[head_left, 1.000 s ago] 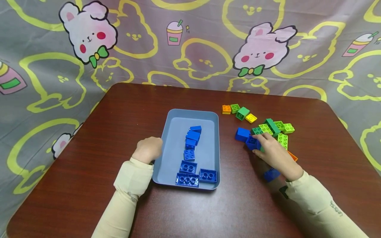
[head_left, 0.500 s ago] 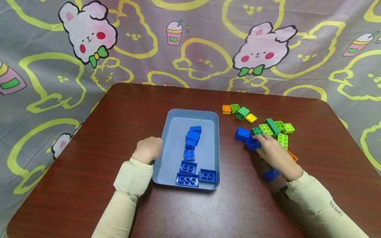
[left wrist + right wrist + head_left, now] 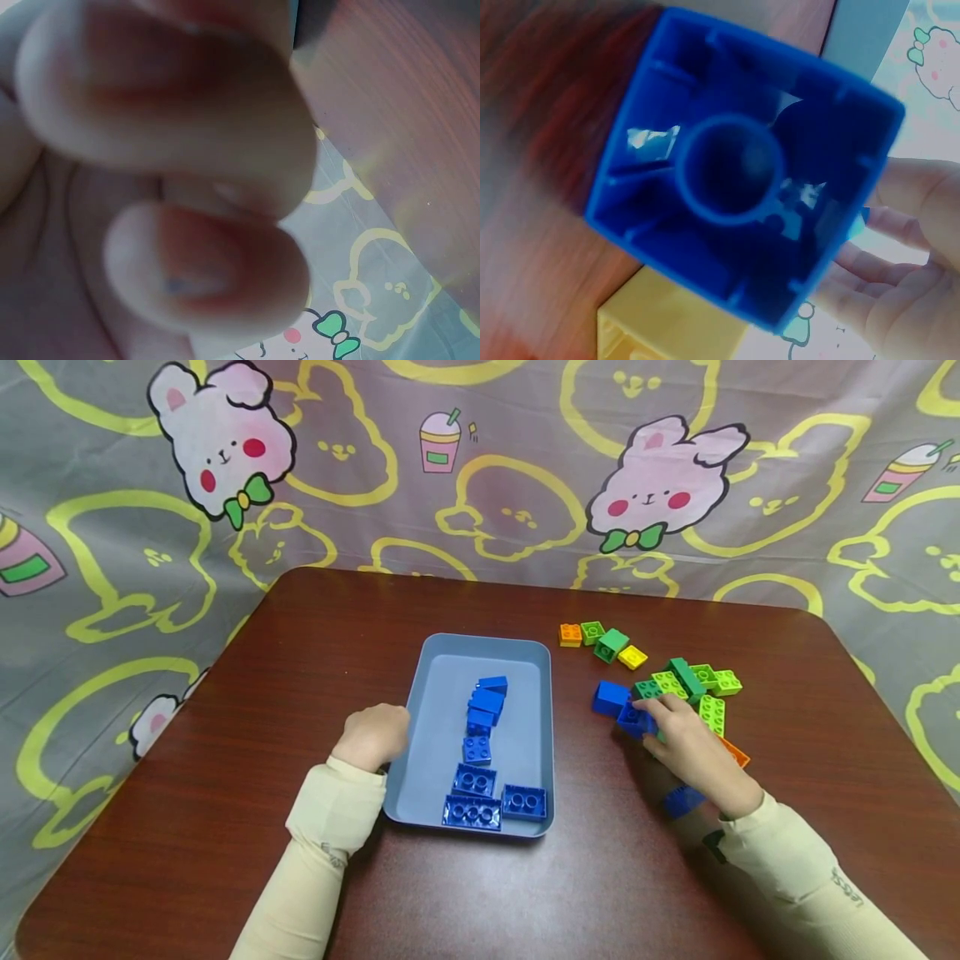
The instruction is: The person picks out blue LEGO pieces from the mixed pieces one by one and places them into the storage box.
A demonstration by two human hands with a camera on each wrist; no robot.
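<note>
Blue block (image 3: 633, 718), right of centre: right hand (image 3: 696, 752) is pinching it, seemingly for pickup; left hand (image 3: 372, 737), centre-left, is resting fisted; lifting would be needing steady grip.

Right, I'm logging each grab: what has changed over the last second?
Only small things: the right hand drew its thumb back slightly rightward, and the blue brick under its index finger seems shifted a touch left. Whether the grip changed can't be told. The left hand at the tray's edge and the blue bricks inside stayed put.
</note>
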